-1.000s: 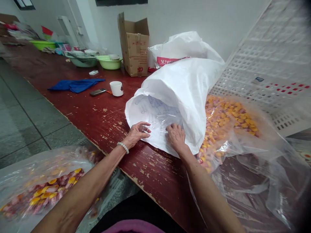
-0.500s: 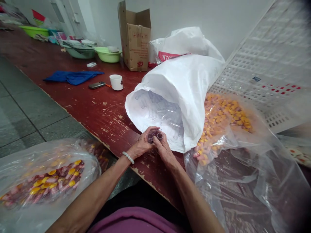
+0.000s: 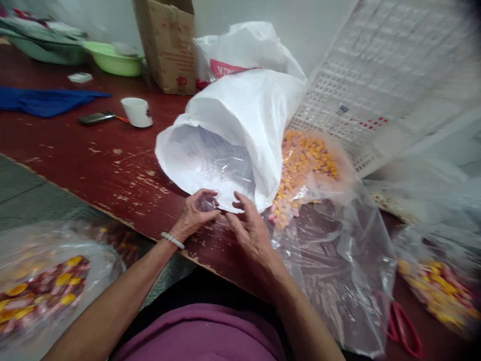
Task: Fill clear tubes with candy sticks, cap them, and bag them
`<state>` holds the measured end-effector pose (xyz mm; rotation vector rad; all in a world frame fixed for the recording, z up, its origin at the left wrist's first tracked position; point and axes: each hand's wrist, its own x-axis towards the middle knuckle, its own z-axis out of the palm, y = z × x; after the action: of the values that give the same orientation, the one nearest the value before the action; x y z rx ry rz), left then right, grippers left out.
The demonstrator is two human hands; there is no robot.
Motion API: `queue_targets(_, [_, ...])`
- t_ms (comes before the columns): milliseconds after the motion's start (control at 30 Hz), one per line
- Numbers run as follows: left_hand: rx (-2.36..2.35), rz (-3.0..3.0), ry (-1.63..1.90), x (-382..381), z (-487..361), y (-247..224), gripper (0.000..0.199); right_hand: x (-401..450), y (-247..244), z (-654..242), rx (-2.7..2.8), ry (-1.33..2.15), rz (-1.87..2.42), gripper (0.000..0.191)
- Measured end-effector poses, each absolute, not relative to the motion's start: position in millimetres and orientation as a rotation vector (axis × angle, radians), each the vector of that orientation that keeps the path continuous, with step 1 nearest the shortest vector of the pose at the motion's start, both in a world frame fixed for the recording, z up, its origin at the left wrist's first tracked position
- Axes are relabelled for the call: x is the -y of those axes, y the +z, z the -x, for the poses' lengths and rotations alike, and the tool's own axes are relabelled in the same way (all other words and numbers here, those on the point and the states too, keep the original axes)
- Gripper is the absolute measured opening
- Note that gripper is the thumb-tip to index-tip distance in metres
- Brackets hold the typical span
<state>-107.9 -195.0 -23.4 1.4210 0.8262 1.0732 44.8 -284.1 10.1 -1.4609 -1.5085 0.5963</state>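
My left hand (image 3: 195, 213), with a beaded bracelet at the wrist, is closed around clear plastic tubes (image 3: 206, 202); how many it holds is hard to make out. Just to its right, my right hand (image 3: 244, 223) has its fingers apart and nothing visible in it. Both hands are over the table edge side of a white sack (image 3: 233, 110), whose wide mouth faces me. More clear tubes (image 3: 235, 168) lie loose inside the sack.
Orange-capped pieces (image 3: 308, 155) lie under clear plastic film (image 3: 330, 250) on the right, below a leaning white crate (image 3: 376, 75). Red-handled scissors (image 3: 404, 328) lie at lower right. A white cup (image 3: 137, 112), phone (image 3: 96, 118) and cardboard box (image 3: 169, 47) stand behind left. A bag of capped pieces (image 3: 48, 286) is at lower left.
My hands have come apart; the right one has opened and moved off the tubes, which stay in the left. The camera view has turned to the right.
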Motion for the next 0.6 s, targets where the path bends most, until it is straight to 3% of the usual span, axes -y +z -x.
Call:
queue_targets(100, [-0.825, -1.361, 1.067, 194.4, 108.8, -23.6, 0.039, 306.1, 20.4, -105.8, 1.181, 0.276, 1.551, 0.030])
queue_targets(200, [-0.779, -1.243, 1.058, 192.9, 105.5, -29.5, 0.041, 329.9, 10.4, -170.0, 0.857, 0.076, 1.773, 0.023])
queue_targets(433, [-0.792, -1.185, 1.013, 196.1, 95.9, -27.9, 0.046, 337.2, -29.8, -189.2, 1.450, 0.017, 2.124, 0.019])
queue_targets(600, [-0.784, -1.193, 0.967, 195.7, 97.9, -26.8, 0.047, 328.1, -23.2, -164.9, 1.301, 0.184, 2.190, 0.045])
